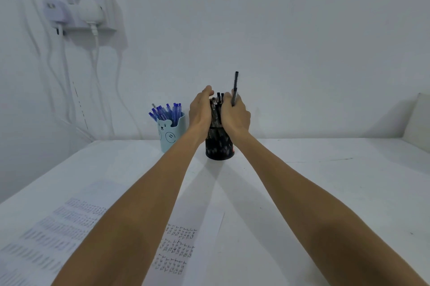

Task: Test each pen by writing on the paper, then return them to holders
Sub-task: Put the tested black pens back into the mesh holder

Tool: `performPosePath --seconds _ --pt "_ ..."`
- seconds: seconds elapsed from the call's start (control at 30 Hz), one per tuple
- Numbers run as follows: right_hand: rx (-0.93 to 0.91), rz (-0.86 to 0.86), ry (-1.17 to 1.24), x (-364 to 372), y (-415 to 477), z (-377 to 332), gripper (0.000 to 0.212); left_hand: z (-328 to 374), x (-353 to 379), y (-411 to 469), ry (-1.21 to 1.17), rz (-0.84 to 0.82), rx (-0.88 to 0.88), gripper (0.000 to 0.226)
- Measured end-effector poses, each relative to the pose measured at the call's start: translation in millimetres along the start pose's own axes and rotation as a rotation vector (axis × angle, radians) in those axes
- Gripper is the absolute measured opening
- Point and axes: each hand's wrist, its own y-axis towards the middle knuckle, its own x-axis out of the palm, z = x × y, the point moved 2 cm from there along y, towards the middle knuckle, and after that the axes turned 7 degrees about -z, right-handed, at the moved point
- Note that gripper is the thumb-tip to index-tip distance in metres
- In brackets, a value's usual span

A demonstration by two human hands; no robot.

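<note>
Left hand (200,111): raised over the black holder (220,148), curled round the left side of the bunch of pens (217,100) standing in it; its fingers are mostly hidden behind the bunch.
Right hand (235,115): just right of the bunch, fingers closed round a black pen (235,85).
Black pen: upright, sticking up above the hand and higher than the bunch.
Black holder: mesh cup standing on the tabletop (302,181) near the wall.
Blue holder (173,132): just left of the black one, full of blue pens (166,111).
Paper (183,246): lies flat near the person, between the forearms, with rows of pen marks.
Second sheet (58,227): further left, also marked.
Wall socket (79,11): upper left, two plugs in it.
</note>
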Motion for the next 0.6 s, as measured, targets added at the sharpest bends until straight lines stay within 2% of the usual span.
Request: performPosePath --seconds 0.1,0.13,0.23,0.3,0.4,0.5,0.6 --pt "0.058 -0.03 0.117 -3.4 -4.2 -0.3 0.086 -0.1 1.1 0.1 0.012 0.004 -0.002 0.071" --pt "0.055 -0.023 0.191 -4.8 -4.8 -2.9 0.09 1.0 1.8 -1.3 0.018 0.008 0.001 0.071" --pt "0.01 -0.024 0.311 -5.8 -3.5 -9.8 0.079 -0.2 2.2 -1.3 0.026 0.002 0.027 0.073" --pt "-0.026 -0.018 0.235 -2.7 -2.7 -12.5 0.067 -1.8 1.5 -0.6 0.033 0.002 0.029 0.075" --pt "-0.079 0.06 0.149 1.7 -2.1 -16.3 0.046 1.5 3.4 -0.3 0.06 0.038 0.063 0.049" --pt "-0.132 0.118 0.163 2.1 -1.8 -21.5 0.038 8.4 4.8 2.1 0.144 0.096 0.215 0.024" --pt "-0.191 0.099 0.189 -1.7 3.3 -16.3 0.037 10.8 3.8 4.0 0.243 0.071 0.299 0.022"
